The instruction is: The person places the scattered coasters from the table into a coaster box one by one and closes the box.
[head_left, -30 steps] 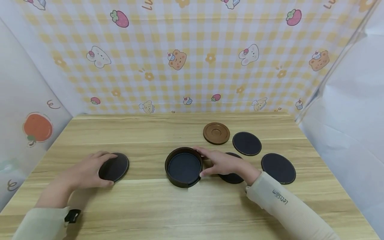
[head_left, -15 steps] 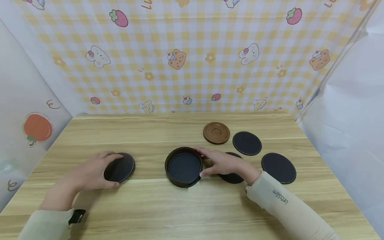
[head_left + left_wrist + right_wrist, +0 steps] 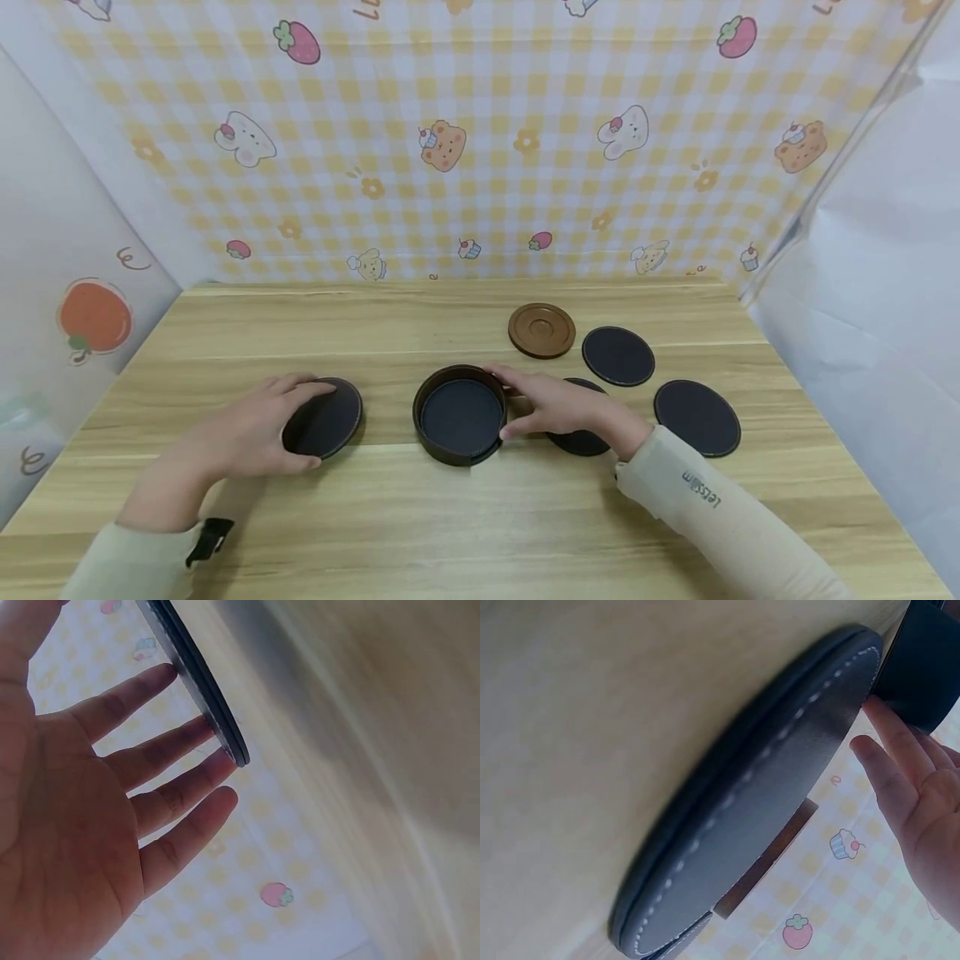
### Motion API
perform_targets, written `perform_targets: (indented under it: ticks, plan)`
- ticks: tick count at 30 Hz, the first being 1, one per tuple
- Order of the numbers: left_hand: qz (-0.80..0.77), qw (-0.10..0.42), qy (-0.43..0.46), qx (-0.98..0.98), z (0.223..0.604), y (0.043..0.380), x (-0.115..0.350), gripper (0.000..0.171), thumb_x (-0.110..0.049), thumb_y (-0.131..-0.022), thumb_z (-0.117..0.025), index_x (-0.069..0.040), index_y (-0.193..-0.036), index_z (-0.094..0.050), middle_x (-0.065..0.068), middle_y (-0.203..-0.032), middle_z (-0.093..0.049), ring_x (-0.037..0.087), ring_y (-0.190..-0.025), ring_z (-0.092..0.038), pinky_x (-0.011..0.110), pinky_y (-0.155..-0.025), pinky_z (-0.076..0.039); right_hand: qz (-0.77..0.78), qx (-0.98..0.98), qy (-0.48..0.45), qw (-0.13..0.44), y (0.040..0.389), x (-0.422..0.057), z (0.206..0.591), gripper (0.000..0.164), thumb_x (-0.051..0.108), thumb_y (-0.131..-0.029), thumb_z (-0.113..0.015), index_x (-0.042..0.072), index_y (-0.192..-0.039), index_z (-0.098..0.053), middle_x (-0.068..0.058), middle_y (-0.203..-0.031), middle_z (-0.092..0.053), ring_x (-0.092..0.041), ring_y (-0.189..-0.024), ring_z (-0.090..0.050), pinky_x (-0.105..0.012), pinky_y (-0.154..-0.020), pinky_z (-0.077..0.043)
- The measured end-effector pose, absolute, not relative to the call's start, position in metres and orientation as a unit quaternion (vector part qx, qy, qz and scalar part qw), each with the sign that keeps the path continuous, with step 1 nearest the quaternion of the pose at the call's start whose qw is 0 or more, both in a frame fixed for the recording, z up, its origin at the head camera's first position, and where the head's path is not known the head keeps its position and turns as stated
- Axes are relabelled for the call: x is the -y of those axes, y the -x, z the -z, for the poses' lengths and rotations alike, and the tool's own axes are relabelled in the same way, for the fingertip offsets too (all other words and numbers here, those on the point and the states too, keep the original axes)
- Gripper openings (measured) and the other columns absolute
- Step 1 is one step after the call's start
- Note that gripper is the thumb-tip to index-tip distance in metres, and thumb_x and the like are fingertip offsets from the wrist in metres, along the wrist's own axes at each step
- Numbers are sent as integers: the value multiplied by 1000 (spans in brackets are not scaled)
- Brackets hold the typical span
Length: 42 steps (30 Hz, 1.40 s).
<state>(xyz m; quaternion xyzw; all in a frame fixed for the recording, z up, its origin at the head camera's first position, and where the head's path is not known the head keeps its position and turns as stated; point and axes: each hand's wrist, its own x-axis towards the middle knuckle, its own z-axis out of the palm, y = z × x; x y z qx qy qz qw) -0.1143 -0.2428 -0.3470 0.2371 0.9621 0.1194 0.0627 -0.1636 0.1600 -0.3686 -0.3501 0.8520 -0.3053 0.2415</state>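
Note:
My left hand [image 3: 243, 433] pinches round dark coasters [image 3: 324, 419] by the edge, thumb at the near side and fingertips along the far side. In the left wrist view, two stacked layers of coaster [image 3: 199, 686] show at the fingertips, a little off the table. To their right stands a round, low-walled coaster holder [image 3: 461, 417] with a dark disc lying inside and a notch in its front wall. My right hand [image 3: 562, 408] touches the holder's right side, thumb and forefinger spread along the wall. Beneath that hand a dark stitched coaster [image 3: 769, 787] lies partly hidden.
Two more dark coasters, one at the back [image 3: 618, 356] and one at the right [image 3: 697, 418], lie beyond the right hand. A brown round coaster [image 3: 542, 331] with a ringed centre sits behind the holder. A patterned curtain [image 3: 480, 150] hangs along the table's back edge.
My left hand has moved to the right with the coasters, closer to the holder. The right hand and the holder have stayed where they were.

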Motion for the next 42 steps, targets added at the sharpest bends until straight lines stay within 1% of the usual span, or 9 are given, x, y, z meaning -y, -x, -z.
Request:
perform_targets:
  ticks: [5,9,14,21,30,36,42]
  plan:
    - [-116,51,-254,-959,340,115,231,82,-44,-69,-85,-15,-139,-55,15,-139,-53,38,-124,-51,56,-92,-48,302,-853,352,238,165,-159,368,90,33,-91,-72,8,-159,-18,-14,-158,-37,-31,-143,-41,-48,-116,-34]
    - [-111,52,-264,-957,337,117,221,82,-46,-69,-85,-17,-139,-54,14,-140,-52,37,-126,-50,55,-92,-48,300,-854,353,237,165,-158,369,90,32,-91,-73,8,-159,-19,-14,-158,-38,-31,-143,-40,-48,-116,-34]
    - [-112,54,-278,-952,332,118,207,82,-43,-69,-84,-17,-140,-54,13,-142,-51,35,-127,-51,52,-93,-49,301,-854,351,239,165,-158,369,90,32,-91,-73,9,-159,-19,-13,-158,-38,-30,-144,-40,-48,-116,-34]
    - [-106,64,-302,-945,324,122,184,84,-43,-69,-84,-19,-143,-52,9,-146,-48,29,-127,-51,44,-88,-50,304,-853,350,239,165,-158,369,90,31,-91,-73,10,-159,-19,-13,-158,-38,-30,-144,-40,-48,-116,-33]
    - [-109,80,-328,-935,324,132,157,87,-47,-69,-82,-20,-145,-50,8,-148,-46,26,-124,-50,43,-91,-49,304,-854,350,236,164,-160,369,89,31,-91,-73,9,-159,-20,-14,-158,-37,-31,-144,-40,-49,-116,-33]
    - [-119,68,-359,-923,327,140,141,86,-45,-69,-83,-18,-144,-51,8,-146,-48,27,-126,-50,45,-96,-48,309,-851,352,238,164,-160,368,89,29,-91,-73,9,-159,-19,-13,-159,-36,-31,-144,-39,-49,-116,-32]
    - [-125,85,-364,-919,328,143,126,87,-46,-69,-82,-19,-145,-49,7,-148,-47,26,-127,-49,45,-98,-48,311,-847,357,241,164,-159,366,88,27,-92,-72,7,-159,-18,-13,-159,-35,-31,-144,-40,-49,-116,-32]
